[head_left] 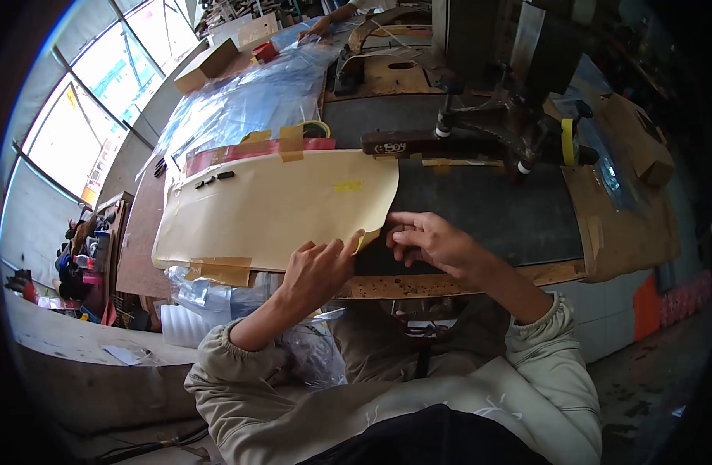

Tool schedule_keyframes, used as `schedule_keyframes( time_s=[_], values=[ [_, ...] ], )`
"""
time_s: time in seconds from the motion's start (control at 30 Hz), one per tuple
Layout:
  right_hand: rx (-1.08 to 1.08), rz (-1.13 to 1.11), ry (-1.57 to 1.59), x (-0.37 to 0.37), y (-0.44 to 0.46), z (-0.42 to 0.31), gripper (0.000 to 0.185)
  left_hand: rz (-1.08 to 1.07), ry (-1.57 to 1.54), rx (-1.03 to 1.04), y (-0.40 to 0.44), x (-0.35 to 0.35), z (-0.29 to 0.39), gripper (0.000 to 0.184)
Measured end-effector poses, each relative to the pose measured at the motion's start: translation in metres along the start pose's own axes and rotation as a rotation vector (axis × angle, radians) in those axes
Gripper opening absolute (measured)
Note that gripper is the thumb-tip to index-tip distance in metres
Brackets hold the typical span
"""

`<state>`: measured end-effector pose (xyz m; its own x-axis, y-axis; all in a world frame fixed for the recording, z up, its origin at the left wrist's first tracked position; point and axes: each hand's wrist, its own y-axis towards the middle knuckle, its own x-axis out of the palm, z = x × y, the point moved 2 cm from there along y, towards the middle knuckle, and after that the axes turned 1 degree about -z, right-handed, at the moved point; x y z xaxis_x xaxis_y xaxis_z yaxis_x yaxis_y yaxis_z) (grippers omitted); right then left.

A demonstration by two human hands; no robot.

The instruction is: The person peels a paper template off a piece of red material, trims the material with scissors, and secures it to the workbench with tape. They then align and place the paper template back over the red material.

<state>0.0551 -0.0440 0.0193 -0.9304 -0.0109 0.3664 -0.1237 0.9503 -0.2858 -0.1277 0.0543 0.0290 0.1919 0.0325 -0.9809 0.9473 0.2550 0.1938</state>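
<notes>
A large cream sheet [270,203] lies on the work table, with a yellow mark near its right end. Its near right corner is lifted and folded up, and my left hand [318,271] grips it there, fingers bent over the edge. Just right of that corner, my right hand [432,242] hovers over the dark table surface [487,217]. Its fingers are loosely bent and apart, the index finger reaching to the sheet's right edge; I see nothing held in it. Brown tape [220,271] lies across the sheet's near edge, and another tape piece [291,144] crosses the far edge.
Several small black pieces [225,175] rest on the sheet. A heavy metal machine arm [480,132] stands over the table's far side, with a yellow tape roll [567,142] on it. Clear plastic film [247,101] covers the far left. Another person's hand [317,29] is at the back.
</notes>
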Motion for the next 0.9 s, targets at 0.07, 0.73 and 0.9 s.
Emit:
schedule_keyframes(
  time_s=[0.07,0.73,0.9],
  values=[
    [0.001,-0.05,-0.019,0.006,0.002,0.0,0.04,0.134,0.029,0.046,-0.01,-0.003,-0.003,0.025],
    [-0.247,0.329,-0.286,0.064,0.152,-0.039,0.047,1.117,-0.126,-0.497,-0.048,-0.133,-0.107,0.032],
    [-0.467,0.406,-0.433,0.052,0.206,-0.002,0.031,1.217,0.496,-0.517,-0.026,-0.158,-0.132,0.022]
  ],
)
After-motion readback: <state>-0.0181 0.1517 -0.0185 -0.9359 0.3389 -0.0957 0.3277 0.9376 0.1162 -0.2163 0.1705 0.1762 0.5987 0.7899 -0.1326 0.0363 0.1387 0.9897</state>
